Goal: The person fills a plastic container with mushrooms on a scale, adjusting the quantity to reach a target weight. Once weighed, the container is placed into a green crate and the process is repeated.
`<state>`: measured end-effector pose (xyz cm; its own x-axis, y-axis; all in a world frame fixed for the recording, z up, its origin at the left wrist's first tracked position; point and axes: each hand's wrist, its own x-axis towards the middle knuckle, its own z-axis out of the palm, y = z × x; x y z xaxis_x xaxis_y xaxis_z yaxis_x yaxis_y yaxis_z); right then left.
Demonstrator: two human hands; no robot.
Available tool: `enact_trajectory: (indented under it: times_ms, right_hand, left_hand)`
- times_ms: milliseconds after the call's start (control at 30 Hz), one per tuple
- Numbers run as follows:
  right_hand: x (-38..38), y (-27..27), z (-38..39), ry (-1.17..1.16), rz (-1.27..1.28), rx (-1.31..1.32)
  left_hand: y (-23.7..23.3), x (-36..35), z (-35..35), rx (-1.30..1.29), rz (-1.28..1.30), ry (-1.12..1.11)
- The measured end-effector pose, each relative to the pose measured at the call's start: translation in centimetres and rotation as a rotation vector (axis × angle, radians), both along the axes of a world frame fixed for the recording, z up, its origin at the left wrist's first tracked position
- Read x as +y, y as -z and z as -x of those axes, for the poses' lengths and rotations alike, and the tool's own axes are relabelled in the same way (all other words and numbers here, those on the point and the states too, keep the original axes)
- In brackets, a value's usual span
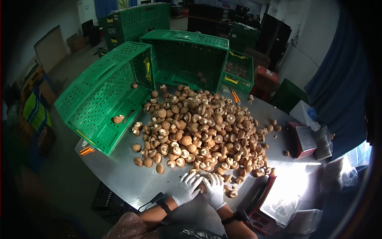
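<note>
A large heap of brown shiitake mushrooms (199, 131) with pale stems covers the middle of the metal table. At its near edge, my white-gloved left hand (186, 190) and my white-gloved right hand (215, 191) come together with curved fingers. Between the two palms a mushroom (202, 188) shows in part, gripped from both sides. The fingers partly hide it and whatever else lies under them. Loose mushrooms (232, 194) lie just right of my right hand.
Two green crates (91, 83) (185, 36) lie tipped on their sides behind the heap, with a few mushrooms inside. Orange-handled tools (235, 96) (86, 150) rest on the metal table (115, 179). A red scale (262, 221) with plastic bags (284, 203) stands at right.
</note>
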<state>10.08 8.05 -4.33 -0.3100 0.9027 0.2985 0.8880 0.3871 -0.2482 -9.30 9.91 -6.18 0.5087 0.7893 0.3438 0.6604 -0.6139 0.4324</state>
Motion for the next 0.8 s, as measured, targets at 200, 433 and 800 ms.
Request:
enact_trajectory:
  times_ms: [200,433,800]
  right_hand:
    - [-1.8,-1.4,0.1,0.156,0.029,0.004]
    - [-4.0,-3.1,-0.2,0.208,0.112,-0.023]
    - [-9.2,-3.1,-1.1,0.256,0.090,0.049]
  left_hand:
    - [-0.3,-3.2,0.2,-0.051,-0.003,-0.022]
    - [0.4,-5.1,0.8,-0.126,0.016,0.041]
    - [-0.1,-6.8,1.8,-0.076,0.007,0.148]
